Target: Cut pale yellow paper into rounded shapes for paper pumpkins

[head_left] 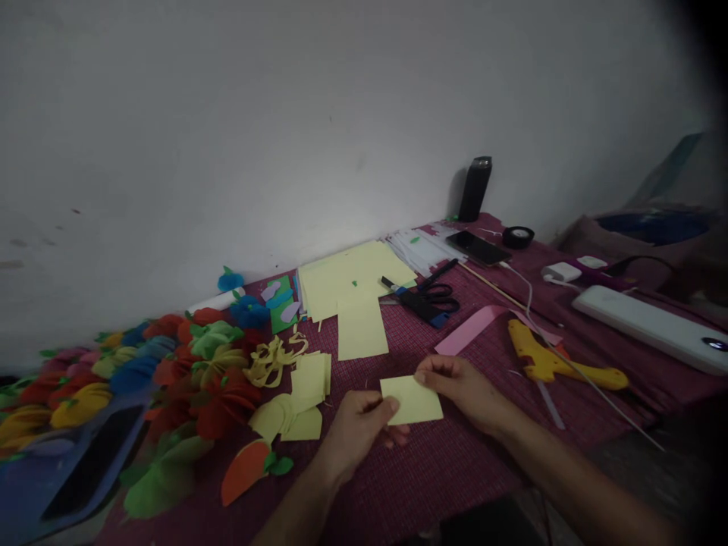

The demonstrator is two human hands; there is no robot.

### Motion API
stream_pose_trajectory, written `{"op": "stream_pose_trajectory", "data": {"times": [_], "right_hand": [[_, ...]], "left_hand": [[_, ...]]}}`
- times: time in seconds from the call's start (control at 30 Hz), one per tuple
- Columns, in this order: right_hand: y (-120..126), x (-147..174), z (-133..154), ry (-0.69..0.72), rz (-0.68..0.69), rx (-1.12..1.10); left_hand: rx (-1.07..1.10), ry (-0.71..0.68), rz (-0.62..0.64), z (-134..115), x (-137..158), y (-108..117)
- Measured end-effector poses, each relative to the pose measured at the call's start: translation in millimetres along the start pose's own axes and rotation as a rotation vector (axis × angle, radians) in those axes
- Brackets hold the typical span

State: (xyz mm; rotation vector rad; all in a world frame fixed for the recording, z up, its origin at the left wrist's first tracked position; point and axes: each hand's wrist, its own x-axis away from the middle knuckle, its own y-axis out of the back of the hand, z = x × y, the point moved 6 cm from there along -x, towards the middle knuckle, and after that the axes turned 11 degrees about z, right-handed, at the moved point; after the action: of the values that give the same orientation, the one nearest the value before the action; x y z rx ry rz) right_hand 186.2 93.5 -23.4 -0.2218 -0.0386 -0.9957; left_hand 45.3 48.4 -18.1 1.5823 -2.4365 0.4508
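Between my two hands is a small rectangle of pale yellow paper [413, 402], held just above the maroon cloth. My left hand [364, 425] pinches its left edge, thumb on top and fingers beneath. At the upper right corner, my right hand [455, 383] grips the paper between thumb and fingers. A longer yellow paper strip [362, 330] lies beyond it, by a stack of yellow sheets [358, 265]. Cut yellow pieces [307, 387] and curled paper offcuts [270, 360] rest left of my left hand. An orange paper half-round with green leaves [246, 472] sits nearer me.
Many colourful paper fruit shapes [221, 398] crowd the left side. Scissors [435, 292] and a blue-black cutter [418, 303] lie ahead. To the right are a pink strip [472, 330], a yellow glue gun [557, 364], a phone [478, 248], black tape [518, 237] and a white power strip [642, 322].
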Motion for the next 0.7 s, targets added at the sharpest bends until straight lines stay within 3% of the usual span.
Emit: {"op": "stream_pose_trajectory", "data": {"times": [0.7], "right_hand": [[-26,4,-13,-0.085,0.311,0.285]], "left_hand": [[-0.019,-0.081,-0.103,-1,0,17]]}}
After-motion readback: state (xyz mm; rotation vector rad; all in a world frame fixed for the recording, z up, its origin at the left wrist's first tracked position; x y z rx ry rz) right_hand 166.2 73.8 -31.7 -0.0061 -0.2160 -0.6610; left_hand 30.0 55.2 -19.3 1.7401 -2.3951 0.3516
